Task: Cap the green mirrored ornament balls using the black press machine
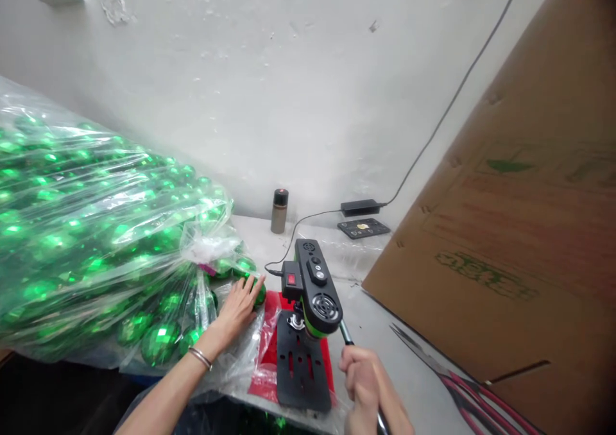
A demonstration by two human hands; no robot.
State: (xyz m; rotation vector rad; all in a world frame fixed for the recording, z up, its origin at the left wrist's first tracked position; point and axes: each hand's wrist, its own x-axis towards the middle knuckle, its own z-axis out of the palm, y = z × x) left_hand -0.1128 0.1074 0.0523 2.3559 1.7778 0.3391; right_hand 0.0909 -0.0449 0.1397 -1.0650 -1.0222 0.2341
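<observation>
My left hand rests with fingers spread against shiny green faceted balls at the mouth of a clear plastic bag. Part of the ball under the fingertips is hidden. My right hand is wrapped round the lever handle of a small black bench machine. This black machine has round vents, buttons and a red switch, and stands on a slotted black base plate. A red sheet lies beneath the plate.
A large clear bag of green balls fills the left side. Against the wall stand a dark-capped bottle, a black power adapter with cable, and a phone. At right are a cardboard box and red-handled scissors-like tools.
</observation>
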